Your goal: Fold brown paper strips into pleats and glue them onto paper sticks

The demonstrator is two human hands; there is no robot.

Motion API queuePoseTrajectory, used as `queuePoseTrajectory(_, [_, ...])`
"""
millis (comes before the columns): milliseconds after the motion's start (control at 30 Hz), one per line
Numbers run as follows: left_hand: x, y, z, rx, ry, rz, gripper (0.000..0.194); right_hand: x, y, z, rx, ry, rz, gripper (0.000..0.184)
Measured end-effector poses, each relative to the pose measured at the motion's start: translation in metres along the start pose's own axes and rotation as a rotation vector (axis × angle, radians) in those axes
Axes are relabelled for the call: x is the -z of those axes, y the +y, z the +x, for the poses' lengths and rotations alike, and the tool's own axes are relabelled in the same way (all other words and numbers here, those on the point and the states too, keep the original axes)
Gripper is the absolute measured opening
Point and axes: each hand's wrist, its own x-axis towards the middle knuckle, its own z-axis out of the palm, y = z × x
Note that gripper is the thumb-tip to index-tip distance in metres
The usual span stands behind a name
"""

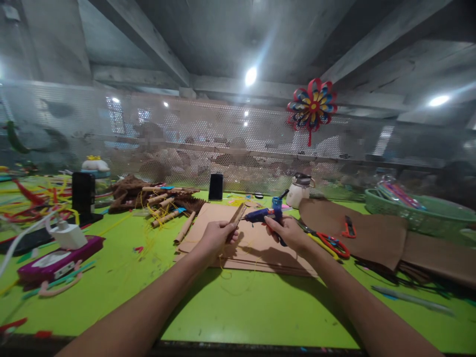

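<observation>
My left hand (219, 235) pinches a narrow folded strip of brown paper (237, 214), which points up and away from me. In my right hand (288, 232) is a blue hot glue gun (260, 214), its nozzle pointing left at the strip's edge; whether the tip touches the paper I cannot tell. Beneath both hands lies a stack of light brown paper sheets (208, 223). Thin yellow strings hang over the stack's front edge. Just right of my right hand lie scissors with red handles (336, 245) and a yellow-handled tool (323, 246).
Rolled brown paper tubes (163, 208) and a phone (215, 187) stand beyond the stack. A purple power strip (61, 260) with a white charger (67, 235) is at left. Dark brown paper (357, 230), a box cutter (348, 227), a white jar (298, 192) and a green basket (439, 215) are at right.
</observation>
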Motion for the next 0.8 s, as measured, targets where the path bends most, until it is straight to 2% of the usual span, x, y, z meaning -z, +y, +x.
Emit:
queuePoseTrajectory(400, [0.0003, 0.0009, -0.0006, 0.003, -0.017, 0.022, 0.017, -0.0015, -0.0080, -0.0034, 0.017, -0.043, -0.056, 0.044])
queuePoseTrajectory(633, [-0.0007, -0.0011, -0.0007, 0.010, -0.008, -0.005, 0.017, 0.0008, -0.0047, -0.0011, 0.001, 0.029, -0.069, 0.047])
queuePoseTrajectory(800, [-0.0006, -0.0002, -0.0018, 0.014, -0.003, 0.000, 0.017, 0.0014, -0.0072, -0.0026, 0.028, 0.005, -0.047, 0.046])
